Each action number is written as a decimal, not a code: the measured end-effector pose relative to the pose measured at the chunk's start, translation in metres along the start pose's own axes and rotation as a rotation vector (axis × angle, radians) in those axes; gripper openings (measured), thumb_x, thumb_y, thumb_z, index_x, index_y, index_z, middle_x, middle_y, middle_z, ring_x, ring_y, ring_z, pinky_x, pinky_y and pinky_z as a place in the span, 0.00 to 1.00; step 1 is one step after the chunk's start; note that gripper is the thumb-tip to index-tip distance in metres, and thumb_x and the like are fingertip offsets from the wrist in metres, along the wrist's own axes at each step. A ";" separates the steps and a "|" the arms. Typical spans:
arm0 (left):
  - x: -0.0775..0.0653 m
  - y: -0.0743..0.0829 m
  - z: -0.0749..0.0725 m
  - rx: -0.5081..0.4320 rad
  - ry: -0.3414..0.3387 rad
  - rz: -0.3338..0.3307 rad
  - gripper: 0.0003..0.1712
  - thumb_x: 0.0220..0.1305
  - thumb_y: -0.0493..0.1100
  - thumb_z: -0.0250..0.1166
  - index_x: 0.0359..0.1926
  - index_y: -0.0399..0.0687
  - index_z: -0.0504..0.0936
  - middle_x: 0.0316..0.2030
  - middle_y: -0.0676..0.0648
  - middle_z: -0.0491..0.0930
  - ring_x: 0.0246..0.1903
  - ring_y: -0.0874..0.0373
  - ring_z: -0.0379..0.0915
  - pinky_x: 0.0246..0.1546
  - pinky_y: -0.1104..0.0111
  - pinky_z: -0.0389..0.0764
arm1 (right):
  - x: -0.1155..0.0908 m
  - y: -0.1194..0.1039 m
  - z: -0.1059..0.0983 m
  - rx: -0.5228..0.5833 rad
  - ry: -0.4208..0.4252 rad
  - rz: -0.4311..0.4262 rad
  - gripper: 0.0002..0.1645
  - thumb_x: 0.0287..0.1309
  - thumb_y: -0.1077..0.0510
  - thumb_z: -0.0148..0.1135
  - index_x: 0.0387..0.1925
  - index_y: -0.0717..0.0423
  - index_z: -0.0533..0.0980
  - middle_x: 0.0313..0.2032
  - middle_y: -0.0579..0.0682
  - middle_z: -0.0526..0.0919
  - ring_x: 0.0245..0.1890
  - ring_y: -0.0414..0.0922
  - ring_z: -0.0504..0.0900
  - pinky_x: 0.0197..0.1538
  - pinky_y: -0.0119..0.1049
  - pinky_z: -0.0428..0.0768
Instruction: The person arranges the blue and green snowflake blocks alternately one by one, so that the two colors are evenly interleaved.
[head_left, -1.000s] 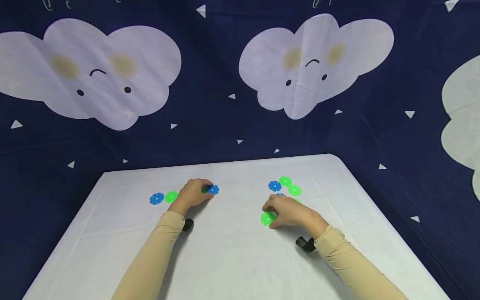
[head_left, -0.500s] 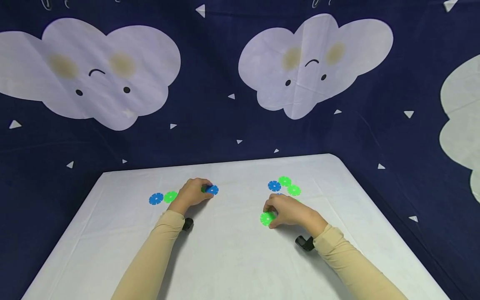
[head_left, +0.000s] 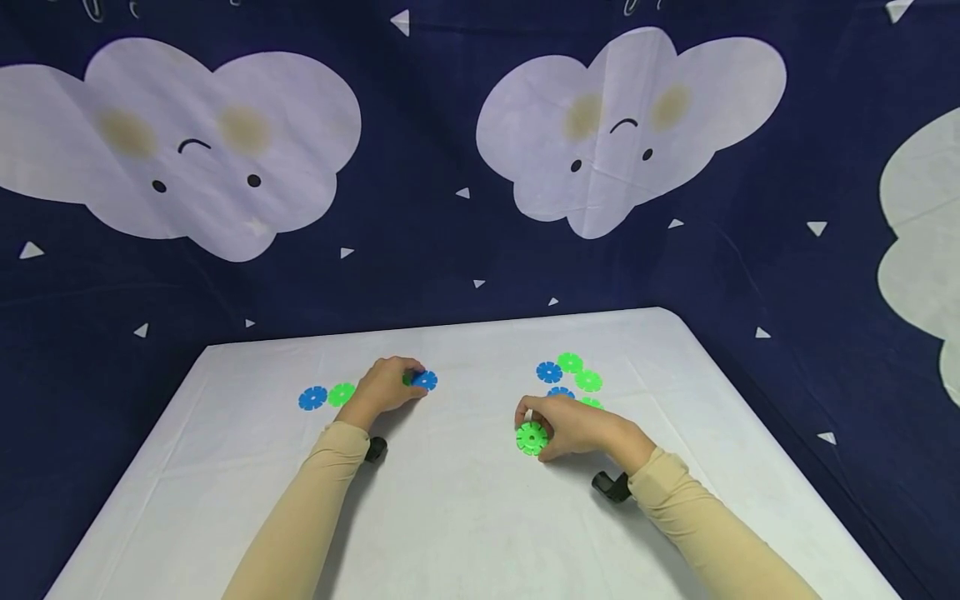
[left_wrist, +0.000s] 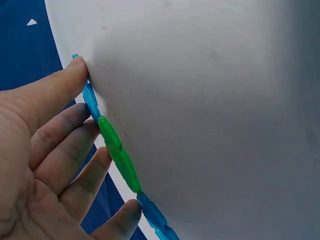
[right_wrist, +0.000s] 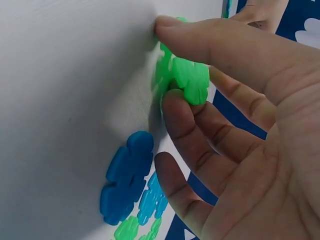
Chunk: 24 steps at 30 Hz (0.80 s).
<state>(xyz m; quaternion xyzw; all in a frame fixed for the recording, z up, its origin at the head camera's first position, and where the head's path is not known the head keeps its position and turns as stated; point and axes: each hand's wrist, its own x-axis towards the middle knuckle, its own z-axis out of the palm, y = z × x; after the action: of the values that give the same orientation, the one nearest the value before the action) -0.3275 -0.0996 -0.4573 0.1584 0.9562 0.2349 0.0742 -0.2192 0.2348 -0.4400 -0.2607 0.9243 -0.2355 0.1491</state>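
In the head view my left hand [head_left: 384, 386] lies over a row of notched plastic discs, its thumb and index finger at opposite edges of a blue notched disc [head_left: 426, 380]. The left wrist view shows the thumb [left_wrist: 75, 75] on that blue disc [left_wrist: 91, 102], with a green disc [left_wrist: 119, 154] and another blue one following below the fingers. My right hand [head_left: 573, 423] pinches a green notched disc [head_left: 532, 437]. In the right wrist view this green disc [right_wrist: 192, 80] is tilted between thumb and fingers, against a second green disc [right_wrist: 162, 67] behind it.
A blue disc [head_left: 312, 397] and a green disc [head_left: 342, 394] lie left of my left hand. Behind my right hand are a blue disc [head_left: 549, 372], a green disc [head_left: 570, 362] and several more. A white cloth covers the table [head_left: 465, 517]; a dark cloud-patterned curtain [head_left: 420, 167] hangs behind it.
My right hand has shifted slightly left, and two overlapping green discs now show at its fingers. More of the blue and green discs behind it shows. The left hand stays put.
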 end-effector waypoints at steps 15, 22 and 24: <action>0.001 0.007 0.000 0.052 -0.019 -0.001 0.27 0.67 0.46 0.77 0.65 0.44 0.85 0.65 0.38 0.84 0.68 0.37 0.77 0.70 0.40 0.77 | 0.000 0.001 -0.001 -0.058 0.002 -0.014 0.25 0.51 0.60 0.84 0.52 0.50 0.84 0.35 0.41 0.83 0.34 0.35 0.75 0.42 0.31 0.77; 0.003 0.009 0.000 0.062 -0.001 0.072 0.27 0.65 0.46 0.79 0.63 0.45 0.86 0.65 0.39 0.84 0.68 0.39 0.78 0.70 0.43 0.78 | 0.002 0.001 0.000 -0.064 0.020 -0.017 0.21 0.52 0.56 0.83 0.48 0.51 0.85 0.34 0.40 0.84 0.33 0.34 0.77 0.40 0.31 0.79; 0.005 0.009 -0.001 0.051 0.007 0.101 0.27 0.64 0.45 0.79 0.62 0.45 0.87 0.64 0.39 0.85 0.66 0.40 0.79 0.69 0.44 0.79 | 0.002 0.001 -0.001 -0.059 0.021 -0.011 0.21 0.52 0.54 0.84 0.47 0.51 0.85 0.35 0.39 0.84 0.33 0.34 0.77 0.41 0.31 0.80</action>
<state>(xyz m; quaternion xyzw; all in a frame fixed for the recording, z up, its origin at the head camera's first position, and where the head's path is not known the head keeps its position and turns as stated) -0.3299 -0.0912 -0.4529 0.2075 0.9528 0.2145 0.0550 -0.2218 0.2346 -0.4399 -0.2675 0.9310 -0.2114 0.1305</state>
